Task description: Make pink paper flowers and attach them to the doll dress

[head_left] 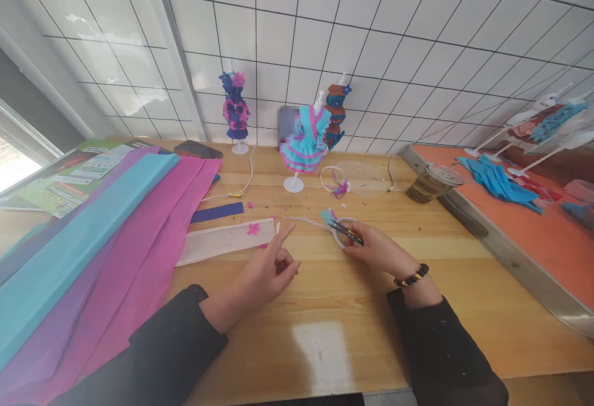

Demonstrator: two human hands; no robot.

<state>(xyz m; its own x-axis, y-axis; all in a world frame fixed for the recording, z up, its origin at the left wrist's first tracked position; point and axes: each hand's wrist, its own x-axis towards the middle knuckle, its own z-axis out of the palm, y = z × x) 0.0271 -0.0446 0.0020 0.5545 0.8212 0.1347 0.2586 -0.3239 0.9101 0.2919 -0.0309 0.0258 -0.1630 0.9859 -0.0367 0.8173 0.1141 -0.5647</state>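
My left hand (271,263) hovers over the wooden table (366,344), index finger stretched out, the others loosely curled, with nothing between them. Right of it, my right hand (378,248) is closed on small dark scissors (348,233), whose blades point to the left. At the blade tips lies a small light-blue piece (327,216). A white tape roll (341,242) sits under the scissors, and a pale strip (304,219) runs left from it. Beside my left hand is a white paper strip (223,243) with a pink flower (253,229) on it.
Blue, purple and pink sheets (139,208) cover the left side. Behind stand dressed mini mannequins, one in a blue dress (306,143). A lidded cup (434,183) is at the right, beside an orange surface (520,226) with blue cloth (501,180). A navy strip (217,212) lies behind the white one.
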